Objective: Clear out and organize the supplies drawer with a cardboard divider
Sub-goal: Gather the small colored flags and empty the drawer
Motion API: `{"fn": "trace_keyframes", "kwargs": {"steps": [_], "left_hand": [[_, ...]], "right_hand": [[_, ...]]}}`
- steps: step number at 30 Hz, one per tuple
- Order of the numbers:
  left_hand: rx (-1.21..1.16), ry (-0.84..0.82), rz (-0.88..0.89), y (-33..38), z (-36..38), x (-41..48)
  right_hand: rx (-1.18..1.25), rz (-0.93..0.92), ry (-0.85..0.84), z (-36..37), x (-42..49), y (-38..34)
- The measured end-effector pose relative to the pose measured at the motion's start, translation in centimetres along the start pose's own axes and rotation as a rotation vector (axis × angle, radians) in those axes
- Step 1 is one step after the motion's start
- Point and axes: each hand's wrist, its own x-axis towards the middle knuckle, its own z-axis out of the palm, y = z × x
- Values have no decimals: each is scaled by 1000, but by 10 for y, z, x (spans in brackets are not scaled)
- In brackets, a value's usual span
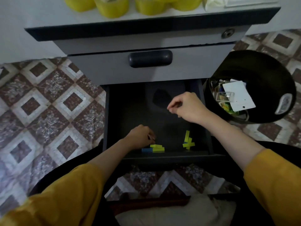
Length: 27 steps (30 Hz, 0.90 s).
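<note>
- The left hand point(143, 137) reaches into the near left of the open dark grey metal drawer point(106, 119). Its grip is curled, fingertips down at the small stack of yellow-green and blue blocks point(156, 148). I cannot tell whether it pinches one or only touches it.
- That stack lies on the drawer floor against the front wall. The pieces look light, stiff and smooth, so a fingertip pinch across the long sides should lift one. They would probably slide rather than tip if nudged.
- Above, rolls of yellow-green tape point(112, 5) stand on the pale surface of the cabinet, cut off by the top edge.
- A second loose pile of yellow-green blocks point(188, 142) lies near the front right corner, some leaning on one another. It is best picked off from the top piece down.
- The right hand point(187, 108) hangs over the middle of the drawer, its grip pressed together, thumb against forefinger. Anything held between them is too small to see.
- The drawer's back is dark, and a blacker patch there cannot be identified.
- A round black plastic bin point(250, 62) stands just beside the drawer, holding a white card point(237, 95) and mixed small supplies, mostly hidden under it.
- No cardboard divider is in view.
</note>
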Motion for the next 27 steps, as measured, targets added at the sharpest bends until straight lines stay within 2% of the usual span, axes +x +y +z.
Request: {"fn": "trace_keyframes", "kwargs": {"steps": [4, 10, 27], "left_hand": [[15, -50, 15, -1, 11, 7], [28, 9, 15, 0, 25, 9], [-73, -115, -76, -1, 33, 19]], "right_hand": [[16, -15, -37, 4, -1, -4], [73, 31, -111, 4, -5, -1], [67, 56, -157, 7, -7, -7]]}}
